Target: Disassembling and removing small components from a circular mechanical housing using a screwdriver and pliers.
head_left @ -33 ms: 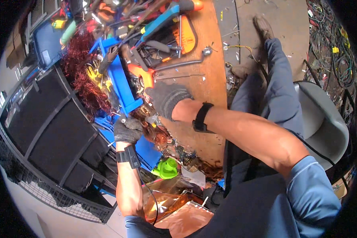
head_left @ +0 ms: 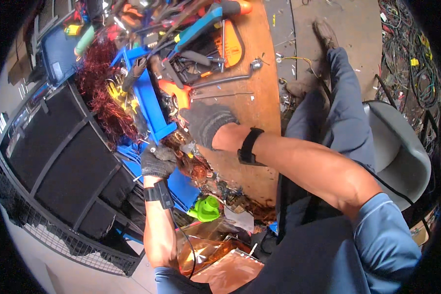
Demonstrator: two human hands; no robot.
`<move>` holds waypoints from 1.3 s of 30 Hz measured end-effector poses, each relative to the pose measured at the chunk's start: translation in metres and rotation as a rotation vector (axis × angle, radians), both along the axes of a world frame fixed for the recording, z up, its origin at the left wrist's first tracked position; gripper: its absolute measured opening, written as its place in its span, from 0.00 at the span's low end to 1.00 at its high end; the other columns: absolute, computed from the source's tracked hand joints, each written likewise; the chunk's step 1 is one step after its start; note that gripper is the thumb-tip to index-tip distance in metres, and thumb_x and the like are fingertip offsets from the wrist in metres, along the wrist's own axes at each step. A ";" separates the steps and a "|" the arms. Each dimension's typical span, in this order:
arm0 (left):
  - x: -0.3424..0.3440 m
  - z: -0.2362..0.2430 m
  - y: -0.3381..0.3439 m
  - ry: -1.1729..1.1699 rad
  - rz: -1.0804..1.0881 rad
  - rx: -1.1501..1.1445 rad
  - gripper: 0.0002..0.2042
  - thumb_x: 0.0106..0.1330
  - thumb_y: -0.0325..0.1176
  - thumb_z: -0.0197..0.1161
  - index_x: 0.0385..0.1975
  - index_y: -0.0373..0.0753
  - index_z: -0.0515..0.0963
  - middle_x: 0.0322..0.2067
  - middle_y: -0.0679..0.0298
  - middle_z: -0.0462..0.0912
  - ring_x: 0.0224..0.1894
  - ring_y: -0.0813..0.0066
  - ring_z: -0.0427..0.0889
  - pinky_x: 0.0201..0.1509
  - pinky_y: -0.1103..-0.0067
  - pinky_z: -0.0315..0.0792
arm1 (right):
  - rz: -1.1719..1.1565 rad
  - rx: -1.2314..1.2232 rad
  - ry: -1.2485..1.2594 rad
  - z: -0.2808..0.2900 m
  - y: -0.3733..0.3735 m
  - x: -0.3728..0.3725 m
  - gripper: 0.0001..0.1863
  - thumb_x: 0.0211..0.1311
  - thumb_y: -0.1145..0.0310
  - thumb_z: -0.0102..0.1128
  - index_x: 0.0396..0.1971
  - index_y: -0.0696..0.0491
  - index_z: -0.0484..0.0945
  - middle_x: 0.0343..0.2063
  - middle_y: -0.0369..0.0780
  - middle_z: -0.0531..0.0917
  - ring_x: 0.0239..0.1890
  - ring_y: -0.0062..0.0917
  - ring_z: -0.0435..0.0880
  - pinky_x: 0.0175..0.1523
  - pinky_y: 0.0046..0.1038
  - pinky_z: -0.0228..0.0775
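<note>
My left hand (head_left: pixel 158 160), in a dark grey knit glove, is curled beside the lower end of a long blue plastic bin (head_left: pixel 151 105). Small metallic bits show at its fingers, and what it grips I cannot make out. My right hand (head_left: pixel 206 121), gloved alike, reaches over the wooden table (head_left: pixel 240 164) toward a heap of copper-coloured scrap (head_left: pixel 193 164). Its fingertips are hard to make out against the clutter. An orange-handled hand saw (head_left: pixel 179 92) lies just beyond the right hand. Yellow-handled pliers (head_left: pixel 116 92) rest by the bin.
Reddish copper wire (head_left: pixel 95 73) is piled left of the bin. A teal-handled tool (head_left: pixel 198 28) and an orange saw guard (head_left: pixel 232 44) lie farther up the table. Below are a bright green plastic piece (head_left: pixel 206 208) and copper sheets (head_left: pixel 230 272). A grey chair (head_left: pixel 402 152) and tangled cables (head_left: pixel 416 63) are at right.
</note>
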State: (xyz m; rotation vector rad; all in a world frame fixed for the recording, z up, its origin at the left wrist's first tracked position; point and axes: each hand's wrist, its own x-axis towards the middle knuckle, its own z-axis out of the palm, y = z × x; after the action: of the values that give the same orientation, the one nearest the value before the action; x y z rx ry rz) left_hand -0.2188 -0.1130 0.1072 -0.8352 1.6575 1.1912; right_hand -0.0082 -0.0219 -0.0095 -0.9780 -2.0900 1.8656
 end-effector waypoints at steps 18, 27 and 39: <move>-0.006 -0.002 -0.010 -0.037 -0.038 0.046 0.13 0.71 0.40 0.55 0.22 0.47 0.68 0.11 0.76 0.61 0.12 0.81 0.64 0.18 0.82 0.64 | -0.117 -0.161 0.081 -0.002 -0.005 -0.039 0.26 0.63 0.61 0.56 0.62 0.48 0.72 0.58 0.48 0.76 0.59 0.46 0.76 0.63 0.44 0.70; -0.002 0.001 -0.011 -0.085 -0.010 0.106 0.11 0.71 0.41 0.55 0.26 0.45 0.72 0.13 0.74 0.66 0.14 0.78 0.68 0.20 0.81 0.67 | -0.136 -0.084 0.068 -0.005 0.027 -0.072 0.16 0.64 0.70 0.52 0.52 0.52 0.76 0.50 0.52 0.80 0.49 0.50 0.83 0.50 0.48 0.77; -0.005 -0.009 -0.014 -0.065 -0.029 0.071 0.11 0.73 0.40 0.53 0.28 0.44 0.74 0.12 0.74 0.64 0.12 0.80 0.64 0.17 0.82 0.64 | -0.032 -0.107 0.103 -0.014 -0.029 -0.047 0.29 0.62 0.71 0.52 0.65 0.58 0.68 0.65 0.50 0.71 0.68 0.41 0.70 0.70 0.36 0.65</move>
State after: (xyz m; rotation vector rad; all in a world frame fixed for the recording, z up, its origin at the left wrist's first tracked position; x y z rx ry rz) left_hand -0.2234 -0.1266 0.0979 -0.7946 1.5609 1.1839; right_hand -0.0548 -0.0512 -0.0235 -0.9118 -1.9235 1.9850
